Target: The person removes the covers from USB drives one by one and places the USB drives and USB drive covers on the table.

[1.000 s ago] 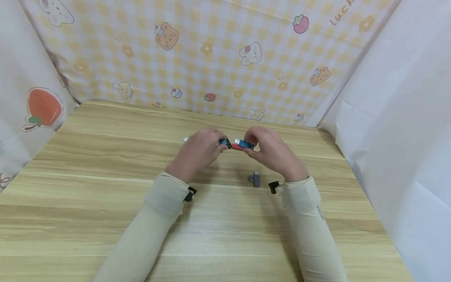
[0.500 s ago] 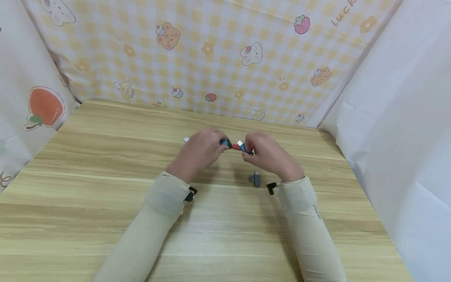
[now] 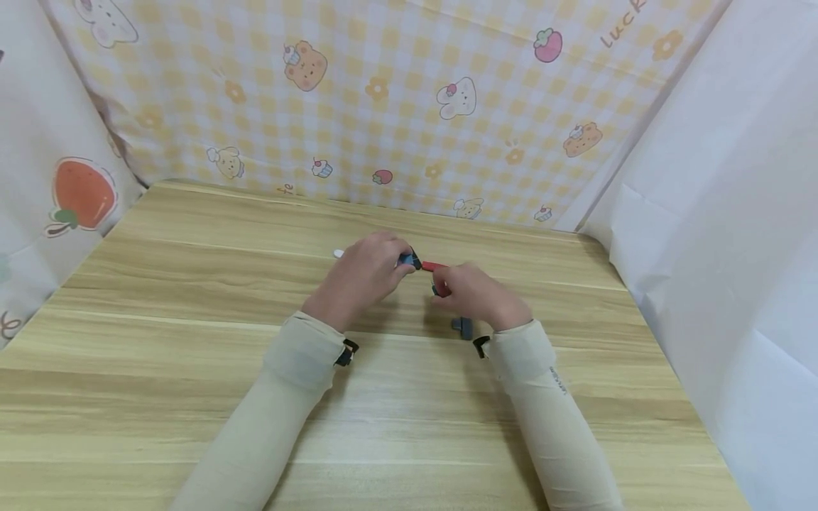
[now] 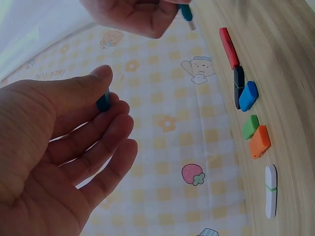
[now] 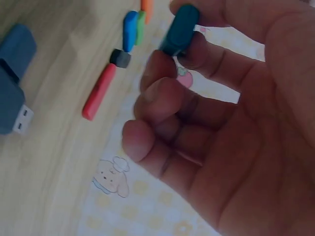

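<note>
My left hand (image 3: 366, 272) pinches a small teal piece (image 4: 103, 102) between thumb and fingertips; the fingers hide most of it. Between thumb and index finger, my right hand (image 3: 476, 294) grips a teal-blue USB stick (image 5: 181, 30). Its metal plug shows in the left wrist view, where the right hand (image 4: 142, 17) is at the top. Both hands are over the far middle of the table, a short gap apart. Below the right hand lies a grey USB stick (image 3: 464, 327), its plug (image 5: 23, 119) bare in the right wrist view.
Along the table's far side lie a red stick (image 4: 228, 47), a black one (image 4: 238, 87), and blue (image 4: 249, 96), green (image 4: 250, 127) and orange (image 4: 260, 141) pieces. A white stick (image 4: 270, 191) with a green band ends the row. A checked cloth (image 3: 377, 121) hangs behind.
My right hand has come down and toward me, turning the USB stick so its plug no longer shows in the head view. More of the red stick shows than half a second ago. My left hand stays put.
</note>
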Available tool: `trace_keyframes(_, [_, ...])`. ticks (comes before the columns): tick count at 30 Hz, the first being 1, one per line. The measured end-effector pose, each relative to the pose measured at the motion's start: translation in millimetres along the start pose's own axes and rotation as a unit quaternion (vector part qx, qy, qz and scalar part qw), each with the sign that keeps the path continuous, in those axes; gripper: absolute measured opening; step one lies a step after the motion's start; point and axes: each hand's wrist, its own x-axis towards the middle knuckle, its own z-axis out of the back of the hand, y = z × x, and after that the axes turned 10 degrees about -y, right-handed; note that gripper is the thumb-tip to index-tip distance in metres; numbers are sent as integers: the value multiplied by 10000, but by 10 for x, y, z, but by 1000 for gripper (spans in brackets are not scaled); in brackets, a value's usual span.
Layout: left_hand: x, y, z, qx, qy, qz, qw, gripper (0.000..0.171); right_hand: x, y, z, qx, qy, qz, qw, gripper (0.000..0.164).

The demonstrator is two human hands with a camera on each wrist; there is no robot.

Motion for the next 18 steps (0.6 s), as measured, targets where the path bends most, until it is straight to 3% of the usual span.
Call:
trace_keyframes(7, [0, 0, -9, -30, 14, 18, 10000, 22, 32, -1, -95, 26, 672, -376, 9970, 24])
trace_keyframes(18, [-21, 20, -17, -29, -96, -159, 9998, 25, 69, 20, -224, -149, 893, -300, 9954, 26])
